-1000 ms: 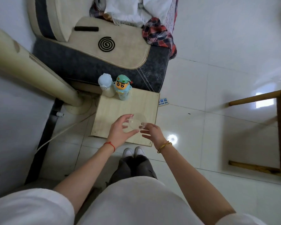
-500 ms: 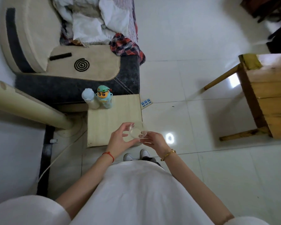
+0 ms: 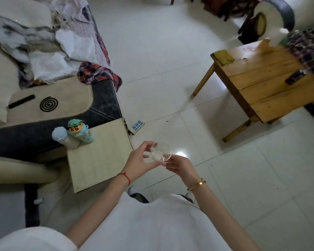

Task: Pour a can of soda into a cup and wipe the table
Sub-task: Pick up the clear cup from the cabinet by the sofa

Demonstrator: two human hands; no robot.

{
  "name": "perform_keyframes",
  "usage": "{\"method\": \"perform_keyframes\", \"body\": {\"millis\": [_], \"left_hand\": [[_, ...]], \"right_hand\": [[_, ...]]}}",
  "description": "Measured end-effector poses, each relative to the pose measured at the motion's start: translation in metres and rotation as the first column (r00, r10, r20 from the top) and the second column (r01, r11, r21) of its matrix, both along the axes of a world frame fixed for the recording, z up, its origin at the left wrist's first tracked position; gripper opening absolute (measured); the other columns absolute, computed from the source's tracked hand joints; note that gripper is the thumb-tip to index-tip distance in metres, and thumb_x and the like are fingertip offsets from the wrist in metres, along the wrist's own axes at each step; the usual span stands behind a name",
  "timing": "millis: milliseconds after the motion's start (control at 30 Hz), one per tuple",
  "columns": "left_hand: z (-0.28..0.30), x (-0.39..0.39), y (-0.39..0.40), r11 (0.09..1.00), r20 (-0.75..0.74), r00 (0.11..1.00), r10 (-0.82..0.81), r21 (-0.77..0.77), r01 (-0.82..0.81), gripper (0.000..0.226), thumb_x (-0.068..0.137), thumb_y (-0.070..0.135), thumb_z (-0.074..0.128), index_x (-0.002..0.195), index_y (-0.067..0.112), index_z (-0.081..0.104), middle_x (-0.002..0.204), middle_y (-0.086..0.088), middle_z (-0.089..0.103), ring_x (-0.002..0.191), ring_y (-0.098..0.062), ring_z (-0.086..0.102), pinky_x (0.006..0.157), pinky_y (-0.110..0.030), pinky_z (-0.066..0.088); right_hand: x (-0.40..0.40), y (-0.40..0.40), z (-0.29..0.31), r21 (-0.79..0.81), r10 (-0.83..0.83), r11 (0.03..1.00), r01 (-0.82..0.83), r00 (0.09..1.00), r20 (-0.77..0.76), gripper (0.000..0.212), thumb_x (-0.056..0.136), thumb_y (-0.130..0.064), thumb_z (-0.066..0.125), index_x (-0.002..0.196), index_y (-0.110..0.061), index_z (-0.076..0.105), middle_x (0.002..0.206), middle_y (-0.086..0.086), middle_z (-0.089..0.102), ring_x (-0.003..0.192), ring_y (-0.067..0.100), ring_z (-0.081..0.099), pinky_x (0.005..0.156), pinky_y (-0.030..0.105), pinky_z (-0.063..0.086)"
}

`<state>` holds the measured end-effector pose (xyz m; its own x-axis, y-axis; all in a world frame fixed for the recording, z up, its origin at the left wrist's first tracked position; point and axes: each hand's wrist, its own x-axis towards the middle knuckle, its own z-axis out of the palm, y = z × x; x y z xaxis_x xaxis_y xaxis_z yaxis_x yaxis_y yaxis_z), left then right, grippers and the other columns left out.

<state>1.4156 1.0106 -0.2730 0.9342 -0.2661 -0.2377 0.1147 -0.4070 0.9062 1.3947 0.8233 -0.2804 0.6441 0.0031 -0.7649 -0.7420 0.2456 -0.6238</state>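
Both hands hold the clear cup [image 3: 160, 151] in the air, above the floor [image 3: 170, 91] just right of the small table [image 3: 100, 156]. Left hand [image 3: 136, 162]: thumb and fingers curled round the cup's left side and lower wall, red string on the wrist. Right hand [image 3: 179, 166]: fingertips touch the cup's lower right edge from below, gold bangle on the wrist; can't tell how firmly it grips. Cup is upright-ish, mouth toward the camera, looks empty. Two bottles stand touching at the small table's far left corner: a pale blue bottle [image 3: 62, 137] and a cartoon bottle [image 3: 80, 131] with a green cap. A blue-and-white remote [image 3: 137, 126] lies on the floor just off the table's far right corner. Sofa [image 3: 49, 104] behind the table carries a mosquito coil [image 3: 48, 104], a black stick [image 3: 21, 101] and a pile of clothes [image 3: 62, 48]. Wooden table [image 3: 265, 87] sits well apart, upper right, with a yellow cloth [image 3: 223, 56] on its near corner and a dark small object [image 3: 295, 77] on top. No can in view.
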Motion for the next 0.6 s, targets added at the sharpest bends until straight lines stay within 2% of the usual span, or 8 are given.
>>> {"method": "perform_keyframes", "body": {"millis": [233,433,600], "left_hand": [[0.017,-0.001,-0.114,0.994,0.037,0.993,-0.109,-0.019,0.11,0.062,0.071,0.032,0.087,0.124,0.026,0.056,0.119,0.018,0.065,0.111,0.003,0.058,0.092,-0.026,0.054],[0.026,-0.007,-0.228,0.981,0.072,0.98,-0.184,-0.05,0.188,0.059,0.071,0.025,0.088,0.121,0.024,0.058,0.117,0.015,0.067,0.108,0.0,0.061,0.091,-0.03,0.054],[0.028,-0.011,-0.315,0.958,0.089,0.957,-0.277,-0.053,0.282,0.057,0.071,0.03,0.087,0.12,0.028,0.058,0.115,0.018,0.067,0.107,0.0,0.061,0.09,-0.03,0.055]], "right_hand": [[-0.025,-0.108,0.027,-0.013,-0.131,0.991,0.131,0.991,0.036,0.034,0.099,-0.009,0.047,0.122,0.011,0.062,0.111,0.024,0.067,0.104,0.034,0.064,0.103,0.042,0.048],[-0.048,-0.217,0.038,-0.05,-0.221,0.973,0.225,0.973,0.067,0.035,0.098,-0.009,0.047,0.122,0.012,0.061,0.12,0.03,0.065,0.105,0.034,0.064,0.102,0.04,0.048],[-0.069,-0.298,0.034,-0.037,-0.314,0.947,0.318,0.945,0.092,0.033,0.096,-0.009,0.049,0.119,0.008,0.065,0.113,0.024,0.069,0.103,0.032,0.067,0.101,0.039,0.05]]}}
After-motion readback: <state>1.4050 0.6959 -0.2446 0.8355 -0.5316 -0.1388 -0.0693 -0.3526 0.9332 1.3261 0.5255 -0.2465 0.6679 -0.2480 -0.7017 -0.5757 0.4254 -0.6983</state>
